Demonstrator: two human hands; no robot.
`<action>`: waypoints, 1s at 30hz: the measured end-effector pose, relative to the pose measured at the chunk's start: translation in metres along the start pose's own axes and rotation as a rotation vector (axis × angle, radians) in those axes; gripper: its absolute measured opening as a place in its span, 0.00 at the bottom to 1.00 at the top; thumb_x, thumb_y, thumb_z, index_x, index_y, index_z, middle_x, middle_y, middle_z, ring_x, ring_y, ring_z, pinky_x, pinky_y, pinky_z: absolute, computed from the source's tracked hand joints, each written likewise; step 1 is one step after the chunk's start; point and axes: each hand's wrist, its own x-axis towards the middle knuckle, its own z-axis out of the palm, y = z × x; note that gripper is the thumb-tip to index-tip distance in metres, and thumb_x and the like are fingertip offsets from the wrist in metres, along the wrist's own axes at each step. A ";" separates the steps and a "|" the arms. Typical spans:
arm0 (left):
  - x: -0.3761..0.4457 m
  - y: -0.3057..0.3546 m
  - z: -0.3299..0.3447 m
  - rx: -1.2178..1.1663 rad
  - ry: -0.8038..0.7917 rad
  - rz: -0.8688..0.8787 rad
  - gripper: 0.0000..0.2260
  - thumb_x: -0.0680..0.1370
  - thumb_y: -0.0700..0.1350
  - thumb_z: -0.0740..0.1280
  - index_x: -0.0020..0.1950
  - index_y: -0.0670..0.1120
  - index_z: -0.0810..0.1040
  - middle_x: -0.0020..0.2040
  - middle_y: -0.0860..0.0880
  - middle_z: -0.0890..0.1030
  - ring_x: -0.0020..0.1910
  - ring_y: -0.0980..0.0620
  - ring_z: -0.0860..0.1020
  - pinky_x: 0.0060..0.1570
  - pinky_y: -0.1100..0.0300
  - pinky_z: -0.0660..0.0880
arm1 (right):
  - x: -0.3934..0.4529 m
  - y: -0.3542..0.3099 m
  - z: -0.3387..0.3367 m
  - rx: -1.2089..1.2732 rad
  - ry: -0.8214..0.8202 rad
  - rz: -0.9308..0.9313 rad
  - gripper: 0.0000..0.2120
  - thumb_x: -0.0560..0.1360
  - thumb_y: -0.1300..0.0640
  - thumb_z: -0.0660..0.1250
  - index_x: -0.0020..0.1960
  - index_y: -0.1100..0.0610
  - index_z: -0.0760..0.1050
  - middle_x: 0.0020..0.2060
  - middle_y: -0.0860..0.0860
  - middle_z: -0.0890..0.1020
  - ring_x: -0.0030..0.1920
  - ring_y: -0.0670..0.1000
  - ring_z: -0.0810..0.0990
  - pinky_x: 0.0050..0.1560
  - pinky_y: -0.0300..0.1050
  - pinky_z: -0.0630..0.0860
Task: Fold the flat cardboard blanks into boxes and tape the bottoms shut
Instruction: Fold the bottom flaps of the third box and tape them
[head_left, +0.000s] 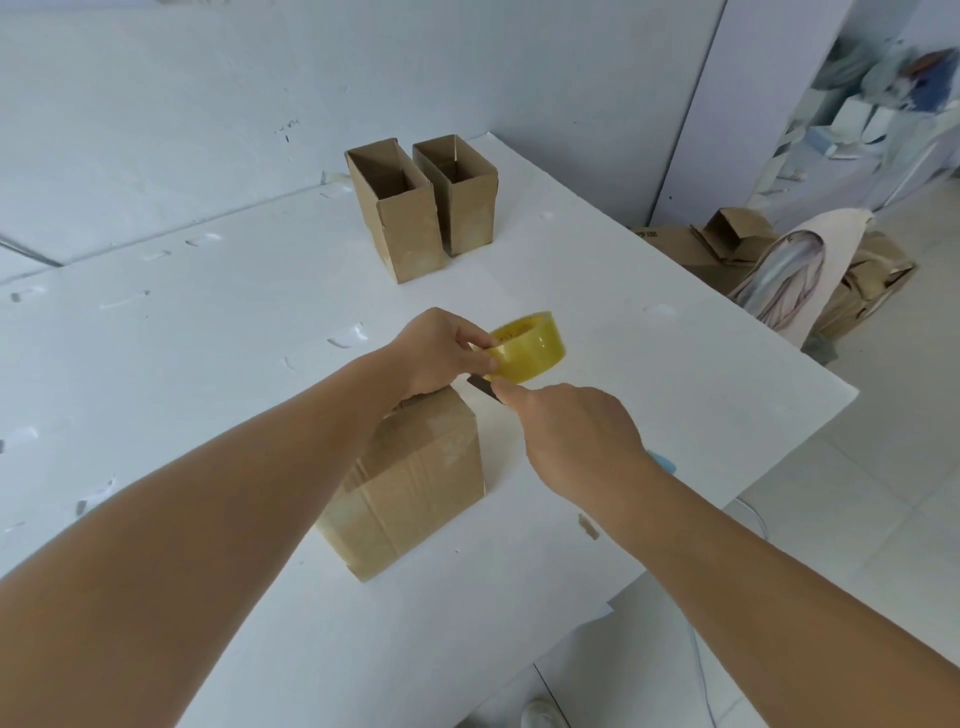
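Note:
A cardboard box stands on the white table with its closed bottom up and clear tape across its top and side. My left hand holds a yellow tape roll just above the box's far edge, fingers curled round its rim. My right hand grips a small cutter with a blue handle; its dark blade lies under the roll, at the strip of tape. Two more folded boxes stand upright and open-topped at the far side of the table.
The table's right edge runs diagonally close to my right hand. On the floor to the right lie a heap of cardboard pieces and a leaning board. A shoe shows below the table edge.

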 end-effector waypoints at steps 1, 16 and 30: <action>0.000 -0.001 0.000 -0.001 0.008 -0.003 0.07 0.70 0.46 0.75 0.45 0.56 0.83 0.39 0.54 0.81 0.38 0.59 0.76 0.36 0.67 0.68 | 0.000 -0.001 -0.001 -0.020 0.001 -0.015 0.26 0.75 0.64 0.57 0.70 0.48 0.61 0.34 0.49 0.68 0.34 0.56 0.70 0.33 0.47 0.64; -0.010 0.006 0.000 -0.125 0.063 -0.009 0.08 0.71 0.46 0.74 0.49 0.54 0.84 0.32 0.58 0.82 0.35 0.58 0.74 0.41 0.65 0.72 | -0.002 0.014 0.077 0.224 -0.154 0.090 0.29 0.79 0.61 0.53 0.74 0.38 0.53 0.44 0.50 0.75 0.42 0.53 0.75 0.38 0.45 0.68; -0.012 0.009 -0.001 -0.149 0.012 -0.023 0.08 0.69 0.45 0.77 0.41 0.58 0.83 0.36 0.51 0.84 0.39 0.56 0.77 0.48 0.61 0.75 | 0.016 0.014 0.084 0.711 0.061 0.279 0.19 0.81 0.49 0.55 0.71 0.50 0.67 0.63 0.52 0.76 0.63 0.54 0.72 0.62 0.45 0.68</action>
